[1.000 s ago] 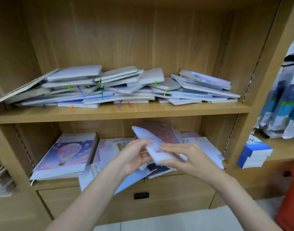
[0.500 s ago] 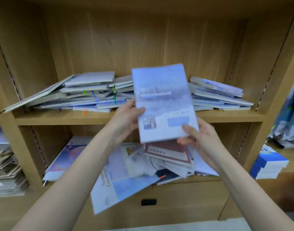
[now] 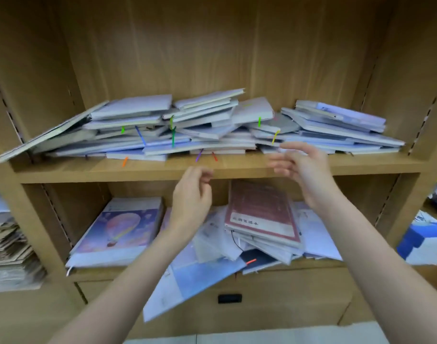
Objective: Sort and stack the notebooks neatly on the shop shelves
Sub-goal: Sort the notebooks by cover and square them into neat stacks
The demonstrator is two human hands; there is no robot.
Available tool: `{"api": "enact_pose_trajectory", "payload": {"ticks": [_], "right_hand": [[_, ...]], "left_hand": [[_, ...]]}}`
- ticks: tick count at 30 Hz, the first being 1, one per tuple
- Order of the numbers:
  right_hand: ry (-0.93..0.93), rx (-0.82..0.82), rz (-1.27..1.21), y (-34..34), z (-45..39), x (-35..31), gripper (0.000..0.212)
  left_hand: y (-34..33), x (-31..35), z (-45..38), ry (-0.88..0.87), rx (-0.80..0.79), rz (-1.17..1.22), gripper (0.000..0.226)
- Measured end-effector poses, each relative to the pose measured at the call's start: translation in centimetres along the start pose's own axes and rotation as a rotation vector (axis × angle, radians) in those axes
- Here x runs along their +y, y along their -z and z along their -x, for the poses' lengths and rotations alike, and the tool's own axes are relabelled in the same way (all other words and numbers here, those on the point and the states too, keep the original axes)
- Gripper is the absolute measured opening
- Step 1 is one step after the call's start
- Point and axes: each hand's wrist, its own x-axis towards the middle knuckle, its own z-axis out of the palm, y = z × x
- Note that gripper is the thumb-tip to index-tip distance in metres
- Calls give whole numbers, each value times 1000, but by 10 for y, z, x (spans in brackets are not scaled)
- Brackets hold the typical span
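Far left of the hands: a pale grey-white notebook (image 3: 46,137) leans tilted off the left end of the light wooden upper shelf (image 3: 88,170), its corner past the shelf side; not yet straightened.
Above and left of the left hand: a sprawl of pale lilac and white notebooks with coloured ribbon markers (image 3: 143,130) lies fanned and overlapping on the upper shelf; no neat stack here.
Below and left of the left hand: a flat pile topped by a lilac balloon-print notebook (image 3: 120,229) sits on the lower shelf and looks the tidiest group.
Left hand (image 3: 191,197): raised before the upper shelf edge, fingers loosely curled, holding nothing.
Between and below the hands: a dark red hardcover notebook (image 3: 259,214) lies askew on a slumped heap of pale blue and white notebooks (image 3: 212,247), one sheet-like cover hanging over the lower shelf front.
Right hand (image 3: 299,170): at the upper shelf front, fingers spread and relaxed, empty, just beside the right-hand notebooks.
Above and right of the right hand: a slanted pile of lilac notebooks (image 3: 341,127), still uneven.
Progress: judged early; nearly all sorting and squaring remains.
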Motion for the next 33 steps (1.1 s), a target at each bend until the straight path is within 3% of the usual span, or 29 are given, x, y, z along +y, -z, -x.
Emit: {"api": "enact_pose_trajectory", "payload": {"ticks": [2,5,9,11,13,16,19,26,30,33], "right_hand": [[-12,99,115,46,1,17,16],[-133,123,276,106,1,56,14],[-366,211,401,171,0,126,15],[-389,150,712,192,0,161,30],[-334,-44,1074,201,0,191,56],[-231,-247,1432,205,-9,223,72],[-80,-261,1749,209,-24,237,69],[39,-273,2026,216,-42,227,60],[163,-314,2165,207,-54,179,42],[230,-374,2300,181,-48,137,37]], "left_hand": [[-28,-1,18,-21,-150,-34,32],[-72,-1,34,-96,-391,-202,35],[-119,-1,47,-316,-704,-513,50],[-138,-2,52,-404,-815,-641,61],[-152,-8,56,-448,-877,-762,73],[-165,-24,68,-455,-877,-899,86],[-172,-36,75,-458,-855,-959,97],[-183,-56,75,-599,-580,-933,71],[-187,-55,71,-601,-469,-921,76],[-178,-53,71,-565,-505,-932,88]]}}
